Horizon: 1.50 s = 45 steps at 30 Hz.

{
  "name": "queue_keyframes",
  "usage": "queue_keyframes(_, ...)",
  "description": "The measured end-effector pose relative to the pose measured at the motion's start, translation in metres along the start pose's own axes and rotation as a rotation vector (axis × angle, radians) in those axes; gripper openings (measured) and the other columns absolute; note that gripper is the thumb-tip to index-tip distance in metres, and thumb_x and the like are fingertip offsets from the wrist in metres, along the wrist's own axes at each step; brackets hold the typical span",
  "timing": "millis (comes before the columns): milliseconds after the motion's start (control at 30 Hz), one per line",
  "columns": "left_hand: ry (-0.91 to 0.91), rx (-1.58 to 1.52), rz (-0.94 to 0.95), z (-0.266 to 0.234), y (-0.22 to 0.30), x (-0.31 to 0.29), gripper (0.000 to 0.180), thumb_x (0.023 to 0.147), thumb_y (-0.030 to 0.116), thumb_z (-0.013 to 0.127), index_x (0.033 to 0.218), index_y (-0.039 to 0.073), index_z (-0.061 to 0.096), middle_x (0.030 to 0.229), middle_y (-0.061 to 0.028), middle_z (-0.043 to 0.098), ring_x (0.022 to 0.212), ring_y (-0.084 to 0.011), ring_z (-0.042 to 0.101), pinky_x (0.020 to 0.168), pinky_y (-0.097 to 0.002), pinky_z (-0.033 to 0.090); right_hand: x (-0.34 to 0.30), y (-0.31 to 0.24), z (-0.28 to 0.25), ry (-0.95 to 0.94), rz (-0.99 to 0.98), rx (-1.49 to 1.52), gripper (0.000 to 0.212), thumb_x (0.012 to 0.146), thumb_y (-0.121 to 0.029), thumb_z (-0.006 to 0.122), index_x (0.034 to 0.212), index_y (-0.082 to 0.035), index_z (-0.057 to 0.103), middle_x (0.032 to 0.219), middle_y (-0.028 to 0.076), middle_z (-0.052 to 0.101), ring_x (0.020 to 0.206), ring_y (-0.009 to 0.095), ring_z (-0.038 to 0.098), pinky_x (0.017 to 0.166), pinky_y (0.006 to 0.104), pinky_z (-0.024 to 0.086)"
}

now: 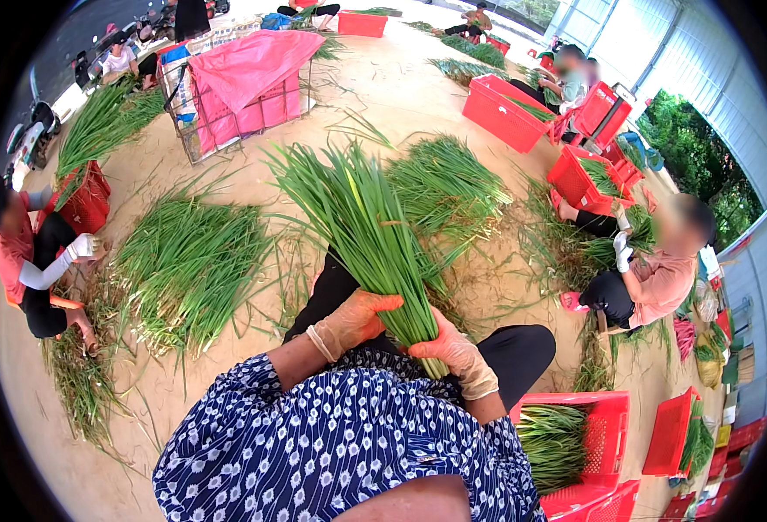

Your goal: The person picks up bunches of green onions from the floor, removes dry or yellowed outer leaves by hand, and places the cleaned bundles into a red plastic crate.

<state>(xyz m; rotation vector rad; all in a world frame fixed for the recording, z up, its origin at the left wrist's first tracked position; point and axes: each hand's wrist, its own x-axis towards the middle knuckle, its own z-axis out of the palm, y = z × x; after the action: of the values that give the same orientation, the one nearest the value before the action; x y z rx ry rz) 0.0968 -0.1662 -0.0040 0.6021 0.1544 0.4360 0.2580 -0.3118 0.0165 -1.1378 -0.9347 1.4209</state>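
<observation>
Left hand (pixel 349 326), 1: gloved, centre, angled up-right, curled against the bundle's left side. Right hand (pixel 456 352), 1: gloved, closed around its lower stems. Green leafy bundle (pixel 370 226), 1: centre, leaning up-left, gripped by 2 hands. Tan floor (pixel 349 97): leaf-strewn. Red crate (pixel 608 431): lower right. Pale ribbed wall (pixel 716 74): upper right.

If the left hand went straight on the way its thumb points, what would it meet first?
The green bundle, which the left hand seems to touch; depth is unclear in this single view.
</observation>
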Motion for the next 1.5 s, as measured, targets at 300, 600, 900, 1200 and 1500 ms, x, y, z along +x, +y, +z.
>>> queue_keyframes(300,0.012,0.597,-0.001,-0.003,0.036,-0.005,0.046,0.089,0.025,0.078,0.126,0.002,0.063,0.113,-0.0083,0.069,0.099,-0.0179,0.066,0.085,-0.0334,0.055,0.004,-0.011,0.008,-0.026,0.183,0.158,0.057,0.072,0.006,0.074,0.127,0.0,0.061,0.096,0.018,0.073,0.072,0.02,0.068,0.065,0.0318,0.057)
queue_keyframes(600,0.157,0.928,0.196,0.027,0.126,-0.04,0.021,0.095,0.019,0.069,0.089,0.0,0.074,0.066,-0.0041,0.064,0.059,-0.012,0.06,0.056,-0.026,0.048,0.004,0.004,-0.008,-0.007,0.187,0.168,0.05,0.072,0.004,0.076,0.12,0.002,0.062,0.093,0.016,0.072,0.064,0.022,0.068,0.06,0.0326,0.058)
queue_keyframes(900,0.387,0.686,0.35,0.025,0.124,-0.003,0.019,0.098,0.017,0.065,0.102,-0.001,0.071,0.068,-0.0017,0.061,0.054,-0.0098,0.055,0.049,-0.0237,0.044,0.003,0.002,-0.007,-0.006,0.203,0.123,0.048,0.072,0.009,0.073,0.118,0.003,0.062,0.092,0.017,0.072,0.067,0.022,0.068,0.059,0.0319,0.056)
queue_keyframes(1200,0.398,0.613,0.233,-0.008,0.106,0.024,0.017,0.093,0.015,0.073,0.088,-0.001,0.067,0.06,-0.0004,0.054,0.043,-0.0097,0.045,0.041,-0.0258,0.037,0.002,-0.011,0.001,0.012,0.204,0.013,0.049,0.072,0.007,0.073,0.12,0.003,0.062,0.092,0.017,0.071,0.069,0.021,0.068,0.06,0.0325,0.056)
queue_keyframes(1500,0.345,0.496,0.272,-0.009,0.103,0.016,0.021,0.097,0.02,0.068,0.089,0.001,0.068,0.06,0.0011,0.054,0.047,-0.0095,0.048,0.044,-0.0242,0.038,0.003,-0.002,-0.006,-0.042,0.26,0.113,0.07,0.067,-0.007,0.077,0.134,0.007,0.058,0.094,0.012,0.07,0.075,0.019,0.067,0.06,0.0294,0.056)
